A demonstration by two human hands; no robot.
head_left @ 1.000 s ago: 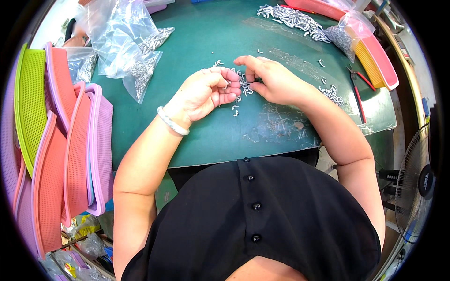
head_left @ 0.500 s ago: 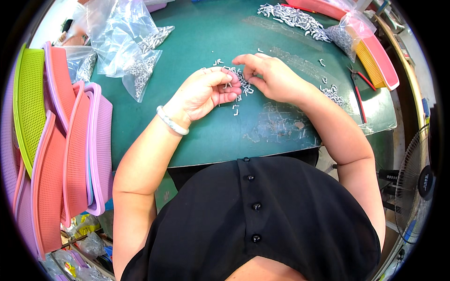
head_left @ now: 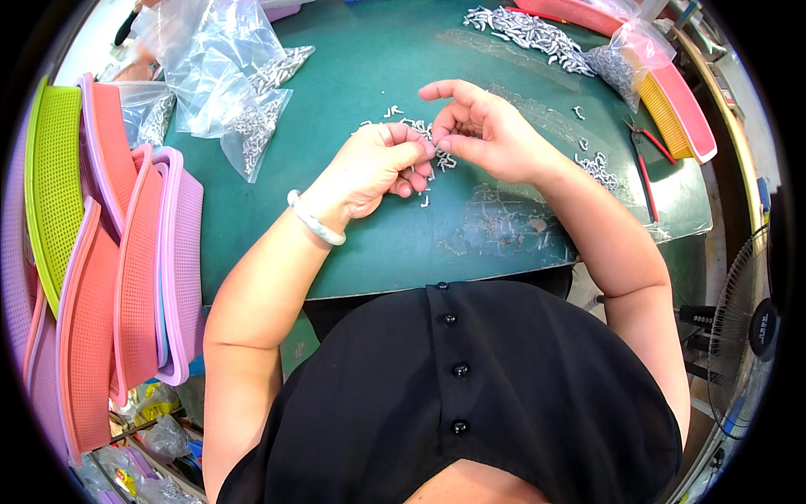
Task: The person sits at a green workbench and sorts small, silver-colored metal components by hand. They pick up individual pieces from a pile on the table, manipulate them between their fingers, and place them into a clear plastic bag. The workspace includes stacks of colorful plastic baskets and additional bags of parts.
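My left hand (head_left: 388, 165), with a pale bangle (head_left: 316, 220) at its wrist, is closed in a pinch, thumb against forefinger. Small silvery bent metal pieces (head_left: 447, 162) lie in a loose pile under and beyond the fingertips, partly hidden by both hands. A piece shows below the left hand's curled fingers. My right hand (head_left: 487, 134) meets the left thumb tip, its own thumb and a finger closing at the same spot while the forefinger stays raised. What the right fingertips pinch is too small and covered to make out.
Red-handled pliers (head_left: 642, 164) lie on the green table (head_left: 361, 260) at right, near a small heap of metal pieces (head_left: 598, 170). A larger heap (head_left: 529, 38) lies far right by pink baskets (head_left: 684, 109). Plastic bags of pieces (head_left: 252, 126) lie far left; stacked baskets (head_left: 134, 277) stand left; a fan (head_left: 739, 332) right.
My left hand has turned and shut its thumb onto the forefinger, moving slightly right. My right hand has come to meet it at the fingertips, its forefinger lifting.
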